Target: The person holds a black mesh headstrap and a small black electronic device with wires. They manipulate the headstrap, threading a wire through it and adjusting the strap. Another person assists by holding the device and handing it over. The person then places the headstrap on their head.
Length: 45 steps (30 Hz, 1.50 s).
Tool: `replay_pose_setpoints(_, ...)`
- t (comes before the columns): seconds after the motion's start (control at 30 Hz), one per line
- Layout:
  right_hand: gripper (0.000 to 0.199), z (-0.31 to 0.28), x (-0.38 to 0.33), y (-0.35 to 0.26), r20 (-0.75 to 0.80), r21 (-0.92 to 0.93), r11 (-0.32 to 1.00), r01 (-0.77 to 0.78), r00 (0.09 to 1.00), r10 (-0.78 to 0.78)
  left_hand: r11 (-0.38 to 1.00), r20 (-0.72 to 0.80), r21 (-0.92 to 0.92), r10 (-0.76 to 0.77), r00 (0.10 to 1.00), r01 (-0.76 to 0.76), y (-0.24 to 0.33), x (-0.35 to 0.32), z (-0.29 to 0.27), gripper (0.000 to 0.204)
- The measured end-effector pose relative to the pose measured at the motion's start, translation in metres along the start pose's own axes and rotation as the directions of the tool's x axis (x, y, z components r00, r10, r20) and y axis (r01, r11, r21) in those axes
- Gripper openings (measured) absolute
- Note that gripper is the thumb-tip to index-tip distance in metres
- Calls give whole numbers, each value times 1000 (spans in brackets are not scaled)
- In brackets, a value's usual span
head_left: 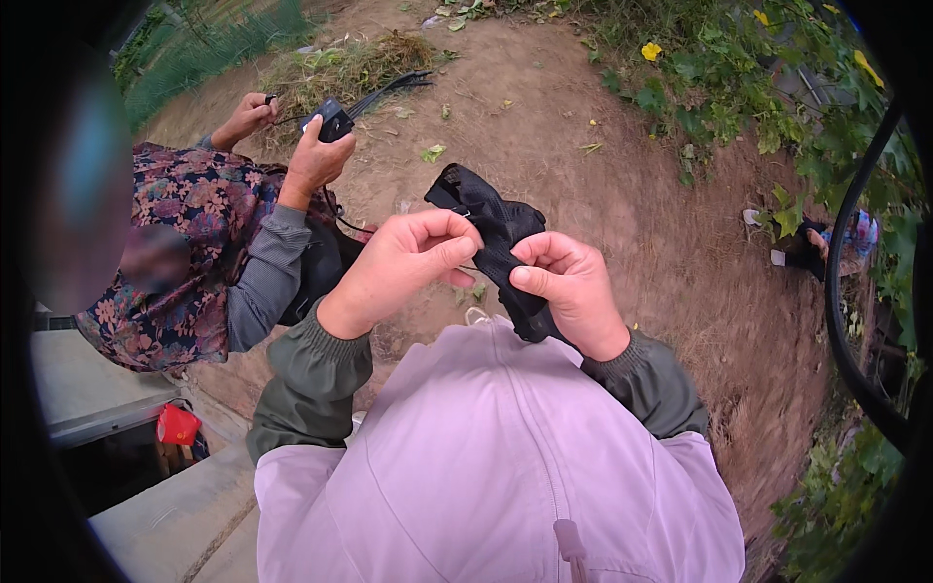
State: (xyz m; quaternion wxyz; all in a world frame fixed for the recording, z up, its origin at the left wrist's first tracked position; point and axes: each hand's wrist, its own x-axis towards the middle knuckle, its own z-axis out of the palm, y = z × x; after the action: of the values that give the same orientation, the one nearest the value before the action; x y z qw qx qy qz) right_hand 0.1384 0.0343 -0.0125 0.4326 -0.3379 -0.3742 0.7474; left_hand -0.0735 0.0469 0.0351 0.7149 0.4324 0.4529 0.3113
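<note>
— Starting at the left hand: clenched or loose?
— Pinched, thumb to fingertips, apparently on a thin dark cord.
— And the right hand?
— Also drawn into a pinch, at the edge of the black mesh item; exact spot under the fingertips hidden.
— Lying where, relative to both hands?
— Between them and slightly beyond: upper end just past the left hand's fingers, lower end down beside the right hand, near the wearer's pale zipped jacket.
— Any writing?
— Cannot tell on the mesh: too many dark folds. On the red bag, well apart, below and left of the left hand: too small to read.
— Nearest beyond the hands?
— Ahead and left of the left hand, a co-worker in floral clothing, gripping a black box with dark leads.
— Edges, room for moving?
— Ahead of both hands and right of the right hand, a broad stretch of brown soil. Farther right, leafy plants and a dark curved bar. Below and left of the left hand, a straight-edged grey slab.
</note>
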Motion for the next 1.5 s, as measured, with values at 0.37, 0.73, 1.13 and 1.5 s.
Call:
replay_pose_setpoints(0.37,17,-36,13,-15,107,50,996,-72,992,67,947,-37,320,-10,999,21,20,26,17,20)
replay_pose_setpoints(0.73,15,-76,44,-46,205,95,992,-88,976,67,994,-54,107,1,999,5,33,65,45,12)
replay_pose_setpoints(1.13,15,-88,60,-69,157,45,998,-45,987,37,990,-104,123,76,992,-63,42,88,48,9)
replay_pose_setpoints(1.5,13,-81,66,-61,-10,-38,999,38,999,-38,842,-252,489,385,888,-226,32,100,62,9)
